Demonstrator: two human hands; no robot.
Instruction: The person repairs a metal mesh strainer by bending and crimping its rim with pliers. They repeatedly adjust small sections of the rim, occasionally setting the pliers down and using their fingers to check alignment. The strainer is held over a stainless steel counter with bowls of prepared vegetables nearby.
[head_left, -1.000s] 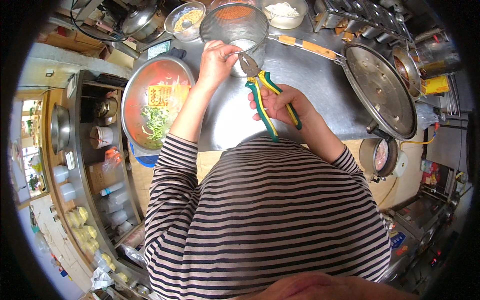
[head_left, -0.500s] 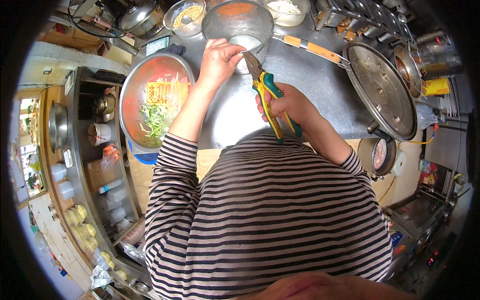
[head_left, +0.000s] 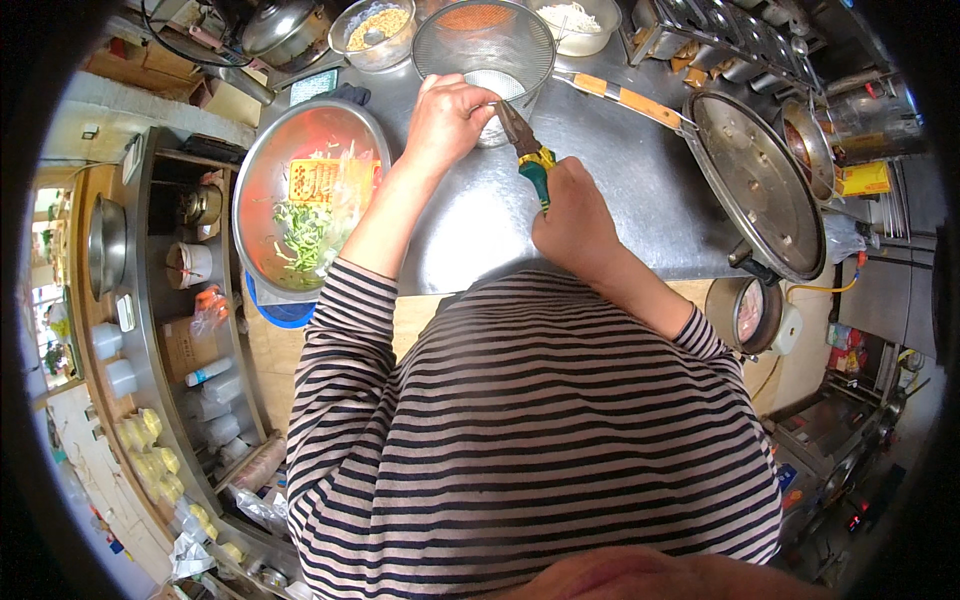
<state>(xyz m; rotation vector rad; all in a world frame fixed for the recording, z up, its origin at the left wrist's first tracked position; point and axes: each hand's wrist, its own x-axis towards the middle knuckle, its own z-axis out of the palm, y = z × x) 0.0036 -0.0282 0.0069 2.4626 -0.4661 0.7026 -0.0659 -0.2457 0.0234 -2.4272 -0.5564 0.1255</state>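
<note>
Dark-steel, green-and-yellow-handled pliers are held in the closed grip of the right hand, most of their handles hidden by the hand. By the left hand, thumb and fingers closed, the near rim of a round, grey wire-mesh strainer is pinched. The strainer is placed at the shiny metal desk, ahead and to the left of the right hand; the left hand, touching it, is the nearer. The pliers' long axis is slanted away from the body and leftward, their nose pointed at the left fingertips and the rim; whether wire is caught between the jaws cannot be told. The strainer's length is carried rightward and slightly toward the body by a pale wooden handle, its end near a broad, round, dull-metal lid. Farther left, green vegetable strips are held in a wide steel bowl; behind, yellow grains are seen in a clear bowl.
</note>
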